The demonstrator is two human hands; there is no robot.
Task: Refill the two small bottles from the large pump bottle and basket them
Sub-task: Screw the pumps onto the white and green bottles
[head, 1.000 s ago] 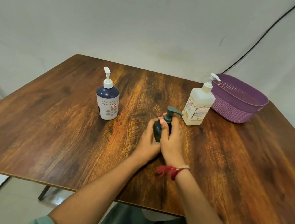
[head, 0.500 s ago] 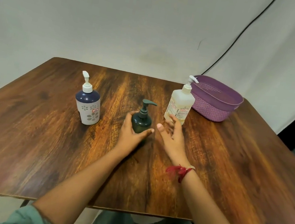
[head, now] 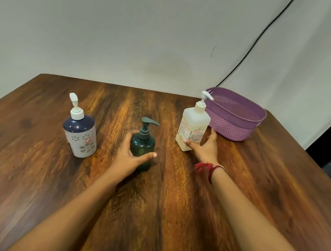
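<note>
Right hand (head: 205, 150) now round one large bottle (head: 194, 125); two small bottles (head: 142, 146) (head: 80, 134), one basket (head: 235, 124).

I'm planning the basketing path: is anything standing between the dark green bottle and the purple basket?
Yes. The large pump bottle stands just in front of the basket, on the straight line from the green bottle, and the right hand holds its lower part. Nothing else visible is in the way.
</note>
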